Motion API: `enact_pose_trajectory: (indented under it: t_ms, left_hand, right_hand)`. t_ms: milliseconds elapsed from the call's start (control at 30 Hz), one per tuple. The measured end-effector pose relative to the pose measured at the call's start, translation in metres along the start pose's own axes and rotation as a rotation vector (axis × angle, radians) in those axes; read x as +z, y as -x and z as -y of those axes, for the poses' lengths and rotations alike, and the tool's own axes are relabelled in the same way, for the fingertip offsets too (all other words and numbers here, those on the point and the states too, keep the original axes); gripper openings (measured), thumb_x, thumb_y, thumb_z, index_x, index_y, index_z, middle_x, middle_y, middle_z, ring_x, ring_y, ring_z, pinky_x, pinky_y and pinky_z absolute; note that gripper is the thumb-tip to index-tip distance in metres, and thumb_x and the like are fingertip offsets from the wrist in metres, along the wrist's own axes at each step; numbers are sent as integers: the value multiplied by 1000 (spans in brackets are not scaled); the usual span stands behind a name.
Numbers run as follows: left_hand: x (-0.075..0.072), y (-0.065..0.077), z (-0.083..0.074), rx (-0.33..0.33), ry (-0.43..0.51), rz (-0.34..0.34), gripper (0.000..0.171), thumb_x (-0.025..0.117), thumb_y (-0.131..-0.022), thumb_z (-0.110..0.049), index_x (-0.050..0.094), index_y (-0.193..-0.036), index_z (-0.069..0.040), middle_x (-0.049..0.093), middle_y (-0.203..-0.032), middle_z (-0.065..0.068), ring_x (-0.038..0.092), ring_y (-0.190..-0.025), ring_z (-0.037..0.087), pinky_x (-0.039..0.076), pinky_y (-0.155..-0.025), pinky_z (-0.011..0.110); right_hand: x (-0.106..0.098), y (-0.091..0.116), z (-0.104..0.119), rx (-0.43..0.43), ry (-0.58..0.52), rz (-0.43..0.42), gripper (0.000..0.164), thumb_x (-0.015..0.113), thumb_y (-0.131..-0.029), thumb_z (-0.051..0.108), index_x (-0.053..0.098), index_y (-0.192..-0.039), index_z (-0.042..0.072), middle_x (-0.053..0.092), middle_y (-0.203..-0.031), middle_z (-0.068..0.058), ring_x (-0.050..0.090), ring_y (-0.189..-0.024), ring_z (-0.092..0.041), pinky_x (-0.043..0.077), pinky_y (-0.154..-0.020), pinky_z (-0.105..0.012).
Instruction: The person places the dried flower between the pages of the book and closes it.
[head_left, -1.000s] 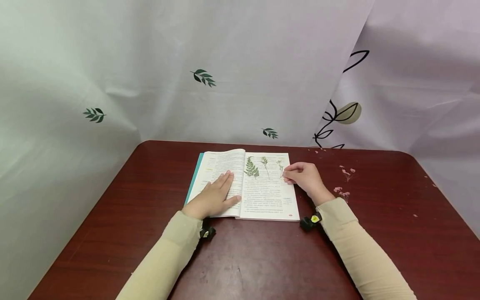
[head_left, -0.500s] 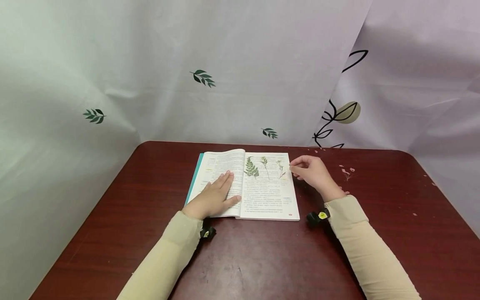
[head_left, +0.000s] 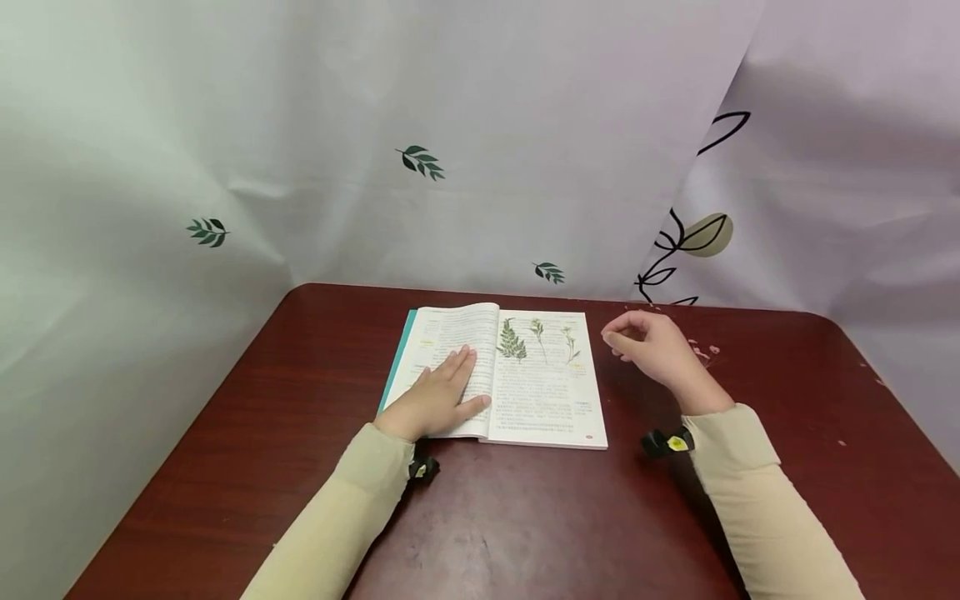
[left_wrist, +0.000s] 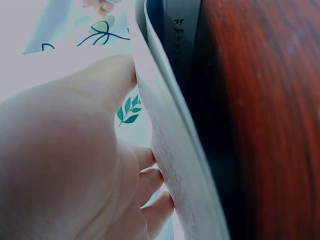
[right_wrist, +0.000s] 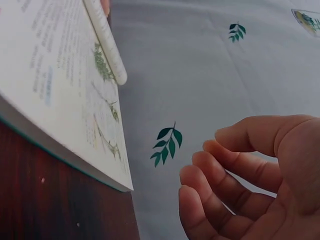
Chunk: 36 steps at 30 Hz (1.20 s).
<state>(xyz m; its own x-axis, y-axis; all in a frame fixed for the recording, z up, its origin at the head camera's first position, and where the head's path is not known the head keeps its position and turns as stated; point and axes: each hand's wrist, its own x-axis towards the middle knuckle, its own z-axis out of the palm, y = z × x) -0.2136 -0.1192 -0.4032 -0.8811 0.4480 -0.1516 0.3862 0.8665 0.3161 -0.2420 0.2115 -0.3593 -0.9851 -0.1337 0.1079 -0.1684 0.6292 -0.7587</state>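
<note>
An open book [head_left: 540,408] with a teal cover lies on the table. My left hand [head_left: 431,400] presses flat on its curved left page, thumb near the spine; the left wrist view shows the fingertips against the paper. Across the top of the right page lie a green fern leaf [head_left: 512,342] and two thin flower sprigs, one in the middle [head_left: 538,329] and one near the outer edge [head_left: 570,343]. Right of the book, my right hand [head_left: 656,350] hovers with loosely bent fingers. In the right wrist view nothing shows between its thumb and fingertips [right_wrist: 200,160].
Small pink flowers [head_left: 707,352] lie on the dark red table [head_left: 510,517], partly hidden behind my right hand. Tiny petal bits are scattered at the right. A pale curtain [head_left: 480,208] with leaf prints hangs behind the far edge.
My right hand has let go of the outer flower sprig and moved right, off the page. The left hand stays pressed on the book. The head view has shifted slightly.
</note>
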Motion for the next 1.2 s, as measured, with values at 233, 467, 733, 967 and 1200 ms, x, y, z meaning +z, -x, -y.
enact_pose_trajectory:
  t_ms: [233, 467, 733, 967, 1200]
  left_hand:
    - [1, 1, -2, 8, -7, -8, 80, 38, -95, -57, 11, -151, -7, 6, -157, 7, 7, -143, 23, 15, -110, 54]
    - [1, 1, -2, 10, -20, -1, 80, 37, -95, -57, 11, -151, -6, 5, -157, 7, 7, -143, 24, 15, -110, 54]
    - [1, 2, -2, 9, -24, 9, 80, 35, -95, -58, 9, -151, -7, 4, -157, 7, 5, -143, 24, 14, -110, 55]
    - [0, 2, -3, 4, -30, 15, 80, 35, -95, -58, 8, -151, -8, 4, -157, 7, 5, -143, 23, 13, -111, 54]
    - [2, 1, -1, -1, -26, 12, 80, 34, -95, -59, 8, -151, -9, 3, -158, 5, 4, -143, 22, 12, -111, 53]
  right_hand:
    - [-11, 19, -7, -81, 73, 12, 14, 66, -89, 20, 68, -97, 10, 68, -84, -11, 62, -70, -22, 49, -59, -28]
    - [-30, 38, -17, -112, 230, -24, 13, 64, -90, 26, 68, -96, 16, 67, -83, 0, 57, -68, -15, 44, -58, -28]
    - [-55, 55, -37, -48, 309, 29, 20, 64, -90, 23, 67, -103, 7, 68, -80, -3, 62, -63, -16, 47, -54, -29]
    - [-68, 64, -59, -29, 405, -22, 20, 69, -83, 17, 69, -97, 3, 68, -79, -1, 61, -77, -23, 43, -68, -38]
    - [-72, 68, -70, 120, 429, 66, 23, 72, -80, 25, 67, -84, 2, 61, -66, 2, 56, -60, -14, 42, -57, -32]
